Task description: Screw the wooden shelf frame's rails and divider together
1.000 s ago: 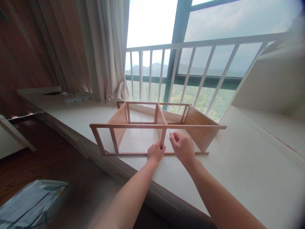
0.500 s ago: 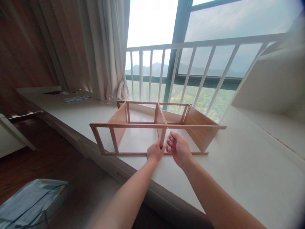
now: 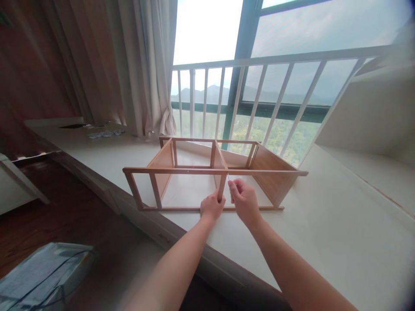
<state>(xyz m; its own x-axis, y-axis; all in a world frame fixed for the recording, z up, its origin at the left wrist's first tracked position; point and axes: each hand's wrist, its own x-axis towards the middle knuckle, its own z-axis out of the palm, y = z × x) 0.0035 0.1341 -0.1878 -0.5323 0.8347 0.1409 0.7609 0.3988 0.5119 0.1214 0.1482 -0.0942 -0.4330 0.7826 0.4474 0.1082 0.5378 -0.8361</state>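
Observation:
A wooden shelf frame (image 3: 181, 171) lies on its side on the white window ledge (image 3: 324, 233), with two open bays and a middle divider. My left hand (image 3: 212, 206) is closed round the lower part of the front middle upright. Just to its right, my right hand (image 3: 244, 200) is closed on a thin metal tool (image 3: 228, 176), probably a hex key. The tool's tip meets the frame's front top rail beside that upright.
A white railing (image 3: 259, 99) and a large window stand behind the frame, with a cream curtain (image 3: 149, 69) at the left. Small plastic bags of parts (image 3: 105, 133) lie far left on the ledge. A plastic-wrapped package (image 3: 42, 276) sits on the dark wooden floor below.
My right hand has turned at the wrist, dipped toward the upright and come back, still on the tool. The left hand and the frame have not moved.

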